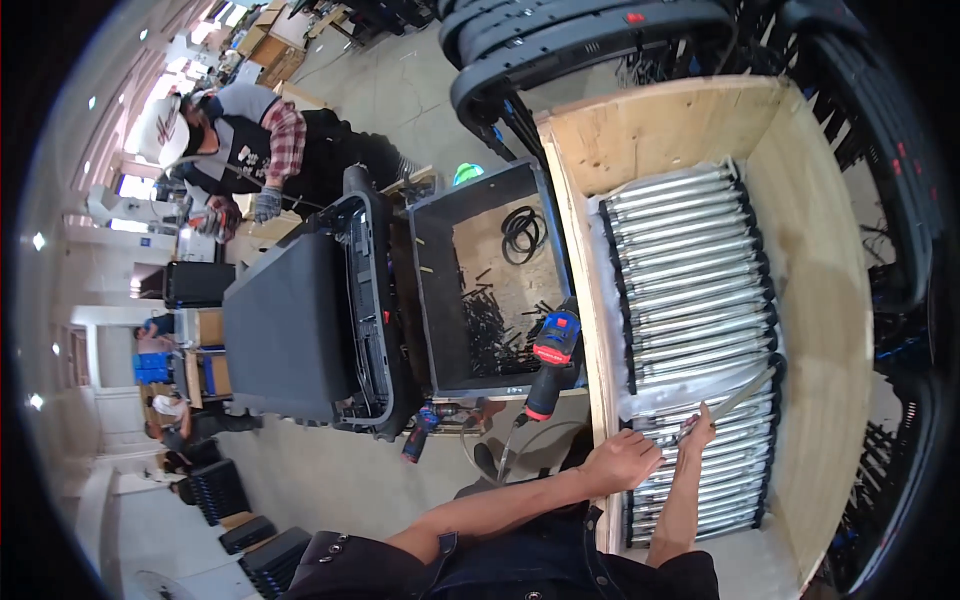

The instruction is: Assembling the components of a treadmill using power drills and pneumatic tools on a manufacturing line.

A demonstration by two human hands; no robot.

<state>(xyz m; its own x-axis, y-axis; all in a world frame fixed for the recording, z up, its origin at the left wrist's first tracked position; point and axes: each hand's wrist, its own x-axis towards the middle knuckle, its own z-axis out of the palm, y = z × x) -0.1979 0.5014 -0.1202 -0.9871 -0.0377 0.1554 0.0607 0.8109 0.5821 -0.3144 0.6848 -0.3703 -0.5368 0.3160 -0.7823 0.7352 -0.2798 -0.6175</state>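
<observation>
Over a wooden crate (pixel 690 105), my right hand (pixel 697 430) is closed around a metal rod (pixel 745 395) with a dull grey far part. The rod slants up to the right above rows of silver metal rods (pixel 685 270) with black ends. My left hand (pixel 622 462) is beside it at the crate's left side, its fingers curled closed near the lower end of that rod. What those fingers grip is hidden. Clear plastic sheeting (pixel 650 402) lies between the upper and lower groups of rods.
Left of the crate, a cordless driver (pixel 555 345) rests by a grey bin (pixel 430 300) of black bolts and coiled black rings (pixel 522 235). Further left are a large dark seat back (pixel 290 320) and another driver (pixel 425 425). A co-worker (pixel 250 150) stands at the upper left. Black frames (pixel 590 30) are stacked behind.
</observation>
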